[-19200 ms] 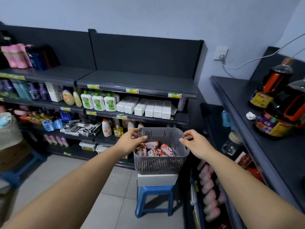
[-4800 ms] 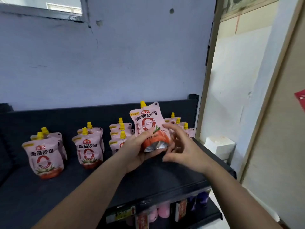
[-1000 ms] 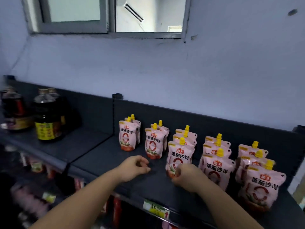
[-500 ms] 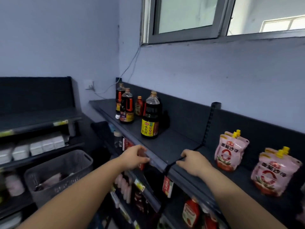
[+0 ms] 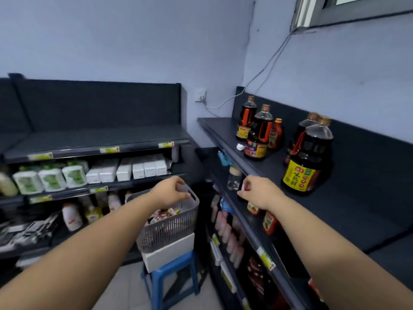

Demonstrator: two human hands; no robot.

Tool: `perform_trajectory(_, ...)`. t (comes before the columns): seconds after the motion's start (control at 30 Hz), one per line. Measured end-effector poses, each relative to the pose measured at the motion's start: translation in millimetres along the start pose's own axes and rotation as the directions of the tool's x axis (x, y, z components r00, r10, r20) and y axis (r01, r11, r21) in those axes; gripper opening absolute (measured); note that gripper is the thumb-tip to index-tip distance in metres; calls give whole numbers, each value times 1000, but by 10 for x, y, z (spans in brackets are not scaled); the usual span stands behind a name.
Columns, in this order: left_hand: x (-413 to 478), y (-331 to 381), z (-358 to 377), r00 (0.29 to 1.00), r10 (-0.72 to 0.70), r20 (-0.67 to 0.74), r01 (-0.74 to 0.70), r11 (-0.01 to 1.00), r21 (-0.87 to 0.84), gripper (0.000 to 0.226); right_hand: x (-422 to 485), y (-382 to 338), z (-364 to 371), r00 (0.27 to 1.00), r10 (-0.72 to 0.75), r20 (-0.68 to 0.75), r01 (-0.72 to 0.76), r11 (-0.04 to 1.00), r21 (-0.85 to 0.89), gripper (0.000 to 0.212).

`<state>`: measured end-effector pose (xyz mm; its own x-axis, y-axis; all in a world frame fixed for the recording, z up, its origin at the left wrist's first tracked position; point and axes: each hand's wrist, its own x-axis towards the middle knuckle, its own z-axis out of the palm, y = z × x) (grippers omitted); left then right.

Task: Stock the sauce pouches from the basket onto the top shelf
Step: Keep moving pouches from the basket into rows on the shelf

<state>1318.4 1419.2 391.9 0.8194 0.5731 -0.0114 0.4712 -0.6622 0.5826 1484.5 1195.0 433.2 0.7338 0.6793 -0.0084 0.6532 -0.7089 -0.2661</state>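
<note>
A grey slotted basket (image 5: 169, 229) sits on a white box atop a blue stool, with pink sauce pouches (image 5: 162, 214) lying inside it. My left hand (image 5: 169, 192) hovers over the basket's far rim with fingers loosely curled and holds nothing. My right hand (image 5: 257, 192) hangs in the air to the right of the basket, in front of the right-hand rack, fingers curled and empty. The dark top shelf (image 5: 324, 204) runs along the right wall. The stocked pouches are out of view.
Dark soy sauce bottles (image 5: 309, 157) and more bottles (image 5: 257, 133) stand on the top shelf near the corner. The white box (image 5: 168, 253) and blue stool (image 5: 172, 280) stand on the tiled floor. The left rack (image 5: 89, 151) carries white boxes and green-labelled bottles.
My view has swung left and down from the pouch rows to the basket. Both hands left the shelf edge and moved toward the basket, the left one now over its rim.
</note>
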Motion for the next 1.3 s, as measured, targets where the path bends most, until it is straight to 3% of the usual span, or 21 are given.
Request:
perform_trajectory(0.33,512,-762,-354,969,-246,-39,247,929,274,64,1329,-681,463,959,-242,146,242,970,20,48)
perform_trajectory(0.63,1064,-1035,-369,860,-484,-160,510,827,239,62,2465,-964,884,848,-450,280,443,892,92,44)
perform_trajectory(0.77,1251,-1208,-232,821,-552,-146,571,790,221,61,2825,-1088,1133,792,-512,333,507,855,109,46)
perform_trajectory(1.07,1684,-1830,78,772,-632,-70,634,756,166,61,3450,-1360,1771,759,-489,431,493,863,110,40)
perform_trajectory(1.3,2235,-2488,247,809,-588,-9,587,807,69,55,3862,-1671,2285,782,-420,460,431,898,88,32)
